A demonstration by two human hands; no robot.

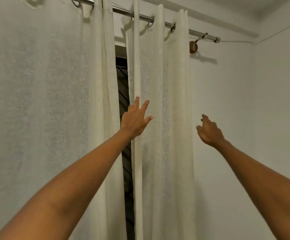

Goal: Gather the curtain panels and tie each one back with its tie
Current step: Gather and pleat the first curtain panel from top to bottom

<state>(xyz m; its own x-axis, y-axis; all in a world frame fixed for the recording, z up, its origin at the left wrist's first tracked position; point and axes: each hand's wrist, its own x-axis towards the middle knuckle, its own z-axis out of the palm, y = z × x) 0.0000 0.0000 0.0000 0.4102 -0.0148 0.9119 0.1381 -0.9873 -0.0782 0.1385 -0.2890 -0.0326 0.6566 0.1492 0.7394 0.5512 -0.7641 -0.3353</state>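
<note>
From my remote seat I see a pale wall (244, 101) filling the right of the frame, with a metal curtain rod (123, 11) running across the top on a round wooden bracket (193, 47). The left curtain panel (45, 101) hangs spread over the left half. The right curtain panel (166, 84) hangs in loose folds at centre, and a dark window gap (123, 84) shows between the two. My left hand (135, 118) is wide, its straight, spread fingers resting on the right panel's inner edge. My right hand (210, 132) hovers just beside the panel's outer edge, fingers loosely curled, holding nothing. I cannot pick out a tie.
</note>
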